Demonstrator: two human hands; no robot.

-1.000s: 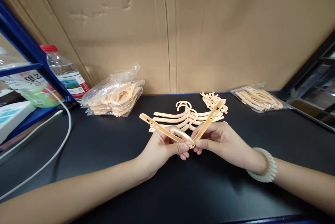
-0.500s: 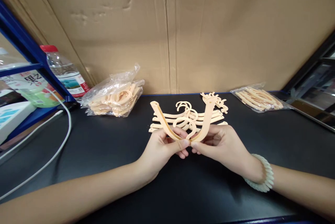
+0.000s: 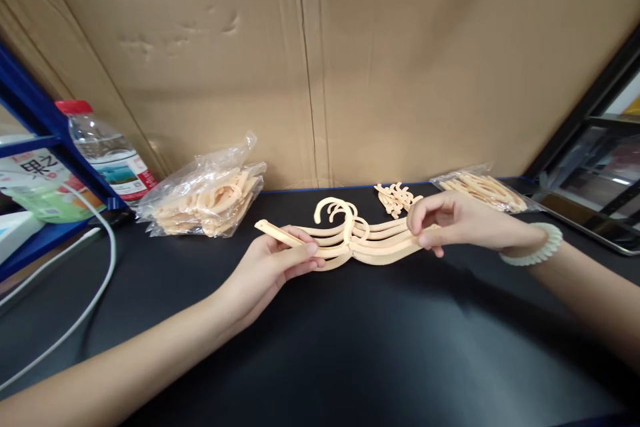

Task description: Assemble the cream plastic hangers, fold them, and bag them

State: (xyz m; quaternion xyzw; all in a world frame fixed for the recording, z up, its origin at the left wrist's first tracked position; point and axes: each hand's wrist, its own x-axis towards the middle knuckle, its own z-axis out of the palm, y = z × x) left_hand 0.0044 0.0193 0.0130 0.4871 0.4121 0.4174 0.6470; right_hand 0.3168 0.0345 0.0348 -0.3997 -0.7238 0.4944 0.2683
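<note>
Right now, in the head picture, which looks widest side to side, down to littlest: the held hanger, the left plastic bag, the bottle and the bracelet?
1. Held hanger
2. Left plastic bag
3. Bottle
4. Bracelet

Around my right wrist I wear a pale, ribbed band; my left hand and right hand are bare.

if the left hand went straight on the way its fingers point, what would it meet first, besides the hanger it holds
Past the held hanger, the left hand would probably meet the other hangers laid out beside its fingertips, though depth is unclear and it might pass above them.
</note>
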